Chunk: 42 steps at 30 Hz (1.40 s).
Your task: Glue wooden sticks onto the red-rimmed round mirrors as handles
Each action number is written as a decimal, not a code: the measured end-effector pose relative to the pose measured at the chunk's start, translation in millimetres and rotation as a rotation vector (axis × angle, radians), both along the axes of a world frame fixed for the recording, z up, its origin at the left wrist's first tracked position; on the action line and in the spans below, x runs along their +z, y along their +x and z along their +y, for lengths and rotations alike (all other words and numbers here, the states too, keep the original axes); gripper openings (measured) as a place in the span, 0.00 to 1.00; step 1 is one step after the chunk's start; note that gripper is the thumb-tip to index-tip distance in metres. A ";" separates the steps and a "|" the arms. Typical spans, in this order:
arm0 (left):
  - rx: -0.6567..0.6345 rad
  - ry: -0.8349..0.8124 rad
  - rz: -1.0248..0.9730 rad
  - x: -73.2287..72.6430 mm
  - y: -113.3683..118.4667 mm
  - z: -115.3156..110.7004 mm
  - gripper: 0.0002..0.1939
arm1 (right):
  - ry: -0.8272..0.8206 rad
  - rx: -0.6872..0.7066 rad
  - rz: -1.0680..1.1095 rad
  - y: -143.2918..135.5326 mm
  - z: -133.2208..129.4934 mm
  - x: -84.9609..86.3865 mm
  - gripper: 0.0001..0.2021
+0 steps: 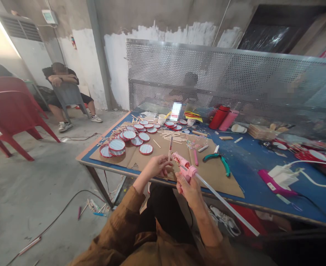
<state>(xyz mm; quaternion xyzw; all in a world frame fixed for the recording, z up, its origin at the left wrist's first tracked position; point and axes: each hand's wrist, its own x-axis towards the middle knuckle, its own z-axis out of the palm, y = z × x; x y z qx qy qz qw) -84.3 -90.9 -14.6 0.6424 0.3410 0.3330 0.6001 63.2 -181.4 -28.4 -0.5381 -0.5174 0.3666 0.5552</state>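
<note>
Stick: was held upright in the left grip, by the near edge of the bench, just beside the nozzle of the glue gun clasped in the right grip. Called for a steady pinch, fingers clear of hot glue.

pink glue gun, tilted, over cardboard near edge, long translucent glue rod out its back, thin flat stick upright beside nozzle, also over cardboard
</note>
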 end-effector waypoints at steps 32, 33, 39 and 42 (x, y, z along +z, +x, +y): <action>-0.006 0.007 -0.007 1.7 -1.8 0.9 0.18 | -0.051 0.043 0.006 1.1 -3.7 -8.2 0.19; -0.007 0.009 -0.007 1.3 -1.8 1.3 0.18 | -0.053 0.046 0.009 1.1 -3.6 -8.6 0.19; -0.007 0.009 -0.027 -1.5 -1.6 2.3 0.20 | -0.042 0.048 0.012 1.1 -2.7 -9.8 0.21; -0.003 0.021 -0.039 -3.8 -1.1 3.2 0.20 | -0.049 0.058 0.022 0.3 -3.3 -7.6 0.20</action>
